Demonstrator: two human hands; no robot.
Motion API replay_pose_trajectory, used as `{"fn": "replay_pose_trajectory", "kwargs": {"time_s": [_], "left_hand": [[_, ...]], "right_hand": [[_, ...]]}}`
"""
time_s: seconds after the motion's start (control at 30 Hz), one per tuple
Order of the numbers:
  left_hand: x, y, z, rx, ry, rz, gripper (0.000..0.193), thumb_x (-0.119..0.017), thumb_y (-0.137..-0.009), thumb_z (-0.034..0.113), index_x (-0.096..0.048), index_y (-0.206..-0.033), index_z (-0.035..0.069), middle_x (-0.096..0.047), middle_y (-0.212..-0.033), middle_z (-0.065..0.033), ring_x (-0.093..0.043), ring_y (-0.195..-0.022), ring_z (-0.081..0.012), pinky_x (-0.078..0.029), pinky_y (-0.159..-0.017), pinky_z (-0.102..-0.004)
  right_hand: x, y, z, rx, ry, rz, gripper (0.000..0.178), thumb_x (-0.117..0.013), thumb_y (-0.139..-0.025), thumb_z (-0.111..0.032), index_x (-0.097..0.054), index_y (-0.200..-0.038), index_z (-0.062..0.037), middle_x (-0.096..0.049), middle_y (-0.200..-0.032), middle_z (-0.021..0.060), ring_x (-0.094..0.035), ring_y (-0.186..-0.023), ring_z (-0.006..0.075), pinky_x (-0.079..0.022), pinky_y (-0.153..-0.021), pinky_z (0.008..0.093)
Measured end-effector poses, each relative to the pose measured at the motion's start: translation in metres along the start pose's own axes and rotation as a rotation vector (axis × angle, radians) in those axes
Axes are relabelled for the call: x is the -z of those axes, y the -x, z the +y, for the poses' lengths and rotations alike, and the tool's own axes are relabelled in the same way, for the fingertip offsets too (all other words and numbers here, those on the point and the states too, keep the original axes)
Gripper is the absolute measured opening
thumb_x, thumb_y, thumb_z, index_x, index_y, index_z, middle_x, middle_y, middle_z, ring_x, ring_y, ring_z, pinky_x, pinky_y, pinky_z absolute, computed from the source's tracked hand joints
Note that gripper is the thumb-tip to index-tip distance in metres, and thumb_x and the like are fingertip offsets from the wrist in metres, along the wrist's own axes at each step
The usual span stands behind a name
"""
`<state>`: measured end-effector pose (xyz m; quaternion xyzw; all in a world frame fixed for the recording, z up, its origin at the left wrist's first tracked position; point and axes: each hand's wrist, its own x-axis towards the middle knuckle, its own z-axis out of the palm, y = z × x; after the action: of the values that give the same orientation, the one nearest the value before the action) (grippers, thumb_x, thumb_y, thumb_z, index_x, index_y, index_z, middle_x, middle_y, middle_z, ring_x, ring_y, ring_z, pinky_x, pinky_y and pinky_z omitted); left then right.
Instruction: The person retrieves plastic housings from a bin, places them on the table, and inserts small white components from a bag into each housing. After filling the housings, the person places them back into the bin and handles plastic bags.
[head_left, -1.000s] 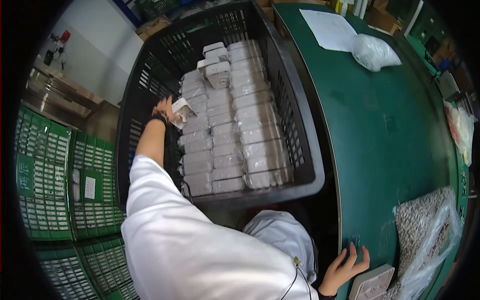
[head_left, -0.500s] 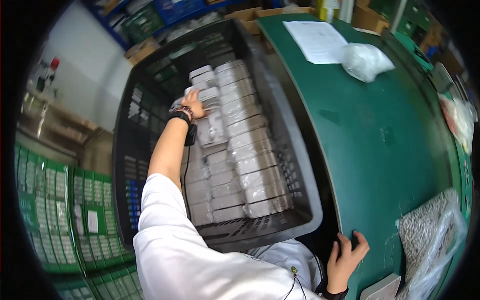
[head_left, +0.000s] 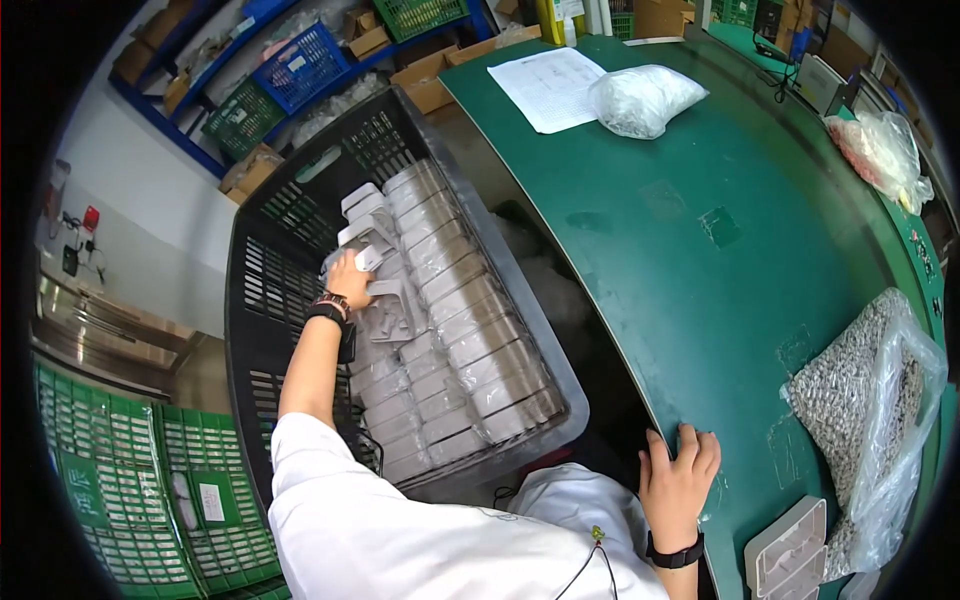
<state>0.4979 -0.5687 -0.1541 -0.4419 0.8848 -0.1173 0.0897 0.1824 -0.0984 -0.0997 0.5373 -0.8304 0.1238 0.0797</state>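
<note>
My left hand reaches into a large black crate, its fingers curled around a light grey plastic housing on top of the stacks; the exact grip is partly hidden. Below and beside it lie rows of similar grey pieces in clear plastic wrap. A few unwrapped-looking pieces sit just beyond the hand. My right hand rests on the near left edge of the green table, fingers apart and holding nothing. Close to it lies a single grey housing with compartments.
On the table lie a clear bag of small greyish parts, a white plastic bag and a printed sheet. Green crates stand at the left. Blue shelving with bins is behind the crate.
The view has shifted, so the crate and table appear further left. My left hand now has a grey housing tilted up at its fingers. My right hand stays at the table edge.
</note>
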Motion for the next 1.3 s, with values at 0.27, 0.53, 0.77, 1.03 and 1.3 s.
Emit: {"fn": "replay_pose_trajectory", "kwargs": {"time_s": [0.27, 0.53, 0.77, 1.03, 1.3], "left_hand": [[0.209, 0.063, 0.05, -0.142, 0.16, 0.577, 0.028, -0.07, -0.055, 0.012, -0.066, -0.083, 0.014, -0.039, -0.117, -0.0169, -0.036, -0.114, -0.0352, -0.031, -0.092, -0.0441], [0.3, 0.083, 0.232, -1.156, 1.147, 0.358, 0.023, -0.076, -0.06, 0.027, -0.064, -0.073, 0.013, -0.03, -0.118, -0.0132, -0.033, -0.113, -0.0317, -0.024, -0.097, -0.0367], [0.312, 0.103, 0.392, -1.922, 1.502, -0.676, 0.02, -0.075, -0.064, 0.028, -0.063, -0.07, 0.013, -0.03, -0.121, -0.0124, -0.034, -0.112, -0.0291, -0.019, -0.1, -0.0353], [0.304, 0.061, 0.433, -1.201, 1.258, -0.521, 0.01, -0.065, -0.072, 0.007, -0.057, -0.078, 0.006, -0.055, -0.097, -0.0082, -0.048, -0.098, -0.0205, -0.036, -0.087, -0.0308], [0.298, 0.026, 0.437, -1.004, 0.594, -0.345, 0.011, -0.062, -0.077, 0.009, -0.054, -0.081, 0.002, -0.057, -0.071, -0.0026, -0.054, -0.069, -0.0086, -0.044, -0.062, -0.0232]], "right_hand": [[0.013, 0.012, 0.01, 0.05, -0.379, 0.077, 0.032, -0.064, -0.071, -0.012, -0.058, -0.102, -0.0075, -0.049, -0.107, 0.0163, -0.045, -0.1, 0.0357, -0.036, -0.089, 0.0443], [0.078, 0.018, 0.028, 0.013, -0.78, 0.754, 0.062, -0.072, -0.071, -0.019, -0.041, -0.121, -0.0014, -0.05, -0.112, 0.017, -0.048, -0.103, 0.0279, -0.037, -0.088, 0.0379], [0.082, 0.079, 0.069, -0.113, -1.07, 0.915, 0.07, -0.077, -0.066, -0.023, -0.041, -0.122, -0.0035, -0.051, -0.104, 0.0126, -0.049, -0.097, 0.0255, -0.038, -0.079, 0.0354], [0.076, 0.091, 0.059, -0.115, -0.054, 0.785, 0.045, -0.062, -0.065, -0.012, -0.055, -0.109, -0.0073, -0.047, -0.083, 0.0023, -0.047, -0.079, 0.0184, -0.035, -0.065, 0.0301], [0.051, 0.066, 0.033, -0.292, 0.036, 0.431, 0.048, -0.052, -0.069, -0.009, -0.052, -0.117, -0.0086, -0.043, -0.077, 0.0017, -0.044, -0.07, 0.0163, -0.032, -0.059, 0.0292]]}}
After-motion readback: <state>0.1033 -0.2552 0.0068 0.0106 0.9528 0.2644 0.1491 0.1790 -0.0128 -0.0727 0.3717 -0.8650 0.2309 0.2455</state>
